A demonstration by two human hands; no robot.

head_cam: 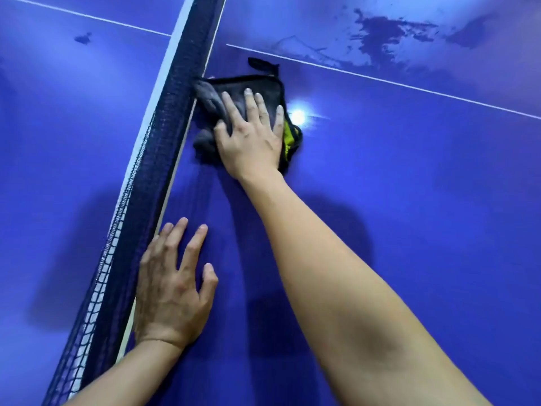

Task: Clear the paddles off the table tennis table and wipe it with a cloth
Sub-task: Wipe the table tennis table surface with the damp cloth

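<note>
The right hand point(251, 139) covers the middle of the cloth point(257, 86), so we cannot read how it is folded there. Only a sliver of its yellow-green side shows beside the little finger. The cloth's left edge is bunched against the net point(164, 136); whether it passes under, we cannot tell. The net runs out of frame at top and bottom left. The desk point(409, 215) is cut off on all four sides. A glare spot washes out its surface just right of the cloth. Dark patches at far right: wet or worn, we cannot say. Both forearms leave at the bottom edge. The left hand point(172, 285) has its little finger partly lost against the net's base.
</note>
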